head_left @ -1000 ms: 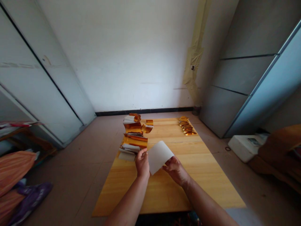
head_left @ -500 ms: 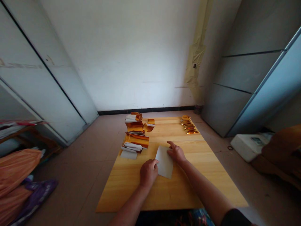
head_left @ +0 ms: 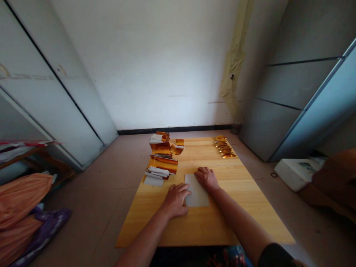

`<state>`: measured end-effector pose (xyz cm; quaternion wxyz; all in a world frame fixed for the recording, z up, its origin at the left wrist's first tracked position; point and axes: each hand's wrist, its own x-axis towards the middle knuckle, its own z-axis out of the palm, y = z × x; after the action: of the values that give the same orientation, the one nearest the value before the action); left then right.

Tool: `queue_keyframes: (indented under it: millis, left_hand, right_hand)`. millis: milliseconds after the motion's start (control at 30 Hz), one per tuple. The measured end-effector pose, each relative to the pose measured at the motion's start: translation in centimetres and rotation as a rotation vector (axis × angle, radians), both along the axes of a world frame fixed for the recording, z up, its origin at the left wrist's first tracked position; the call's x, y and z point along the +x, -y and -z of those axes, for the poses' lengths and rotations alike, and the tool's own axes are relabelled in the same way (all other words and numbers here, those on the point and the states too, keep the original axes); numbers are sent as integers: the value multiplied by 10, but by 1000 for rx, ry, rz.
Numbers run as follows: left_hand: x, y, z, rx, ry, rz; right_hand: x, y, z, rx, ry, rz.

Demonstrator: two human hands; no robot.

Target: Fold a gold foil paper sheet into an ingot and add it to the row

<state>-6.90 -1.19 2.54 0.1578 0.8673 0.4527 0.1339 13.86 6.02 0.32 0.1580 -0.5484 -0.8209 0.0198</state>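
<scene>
A pale sheet of paper lies flat on the wooden table in front of me. At its left edge rests my left hand, the fingers spread and the fingertips on the paper. My right hand lies over the paper's upper right corner, palm down with fingers stretched out. Left of the hands are stacks of gold foil paper with pale backs, some curled. Several folded gold pieces stand in a row at the far right of the table.
Behind the table is a white wall. Cabinets stand on the left and a grey fridge-like unit on the right. A white box sits on the floor at right, and orange cloth hangs at left.
The paper has turned slightly and now lies flat and straighter. My left hand has opened from its pinch on the left edge. My right hand has flattened onto the upper right corner.
</scene>
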Motion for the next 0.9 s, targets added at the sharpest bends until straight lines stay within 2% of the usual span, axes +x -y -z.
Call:
queue_keyframes:
  millis: [133, 233, 300, 400, 467, 500, 567, 633, 767, 900]
  left_hand:
    - [-3, -10, 14, 76, 83, 27]
    - [3, -14, 23, 149, 156, -3]
    - [8, -16, 24, 181, 186, -45]
    - [13, -20, 23, 211, 213, -89]
    - [16, -24, 21, 215, 219, -102]
    - [17, -26, 21, 212, 223, -110]
    - [18, -30, 20, 198, 237, -126]
    - [19, -35, 21, 181, 271, -149]
    - [20, -42, 25, 129, 353, -245]
    - [25, -47, 28, 117, 364, -390]
  right_hand:
    - [-1, -1, 1, -22, -41, 11]
    - [1, -3, 0, -56, -204, -3]
    - [6, -4, -1, -93, -452, -1]
    - [20, 3, -4, -196, -967, 35]
    - [28, 14, -7, -351, -1213, 13]
    - [32, 20, -9, -434, -1262, -12]
    - [35, 32, -12, -533, -1257, -58]
    - [34, 39, -14, -536, -1152, -87]
    - [20, 34, -11, -367, -885, -13]
    - [6, 22, 3, -196, -750, 123]
